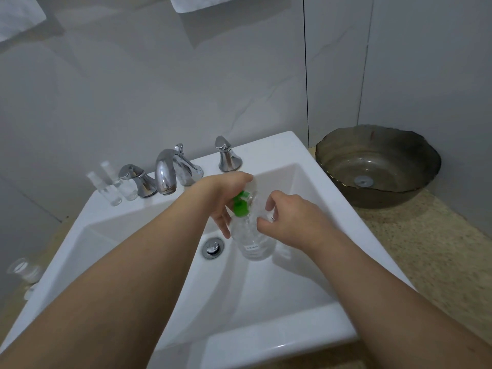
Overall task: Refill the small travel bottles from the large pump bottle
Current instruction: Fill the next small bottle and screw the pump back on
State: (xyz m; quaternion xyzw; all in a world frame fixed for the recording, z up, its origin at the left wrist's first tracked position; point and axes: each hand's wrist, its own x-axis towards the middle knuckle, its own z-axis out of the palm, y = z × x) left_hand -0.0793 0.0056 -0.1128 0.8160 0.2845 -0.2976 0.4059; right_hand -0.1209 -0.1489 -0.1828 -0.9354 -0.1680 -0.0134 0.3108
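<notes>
Clear pump bottle (251, 239) with its green pump top (240, 206) stood inside the white sink (269, 342), just right of the drain (212, 247). Left hand (226, 198) wrapped its grip around the pump top; right hand (290, 222) pinched something small and clear, too blurred to identify. Two small travel bottles (113, 186) stood on the sink's back-left corner beside the faucet (166, 174).

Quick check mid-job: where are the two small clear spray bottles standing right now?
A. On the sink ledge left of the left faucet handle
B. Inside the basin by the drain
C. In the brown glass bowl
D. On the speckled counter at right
A: the two small spray bottles stand upright on the white sink ledge, just left of the left faucet handle.
</notes>
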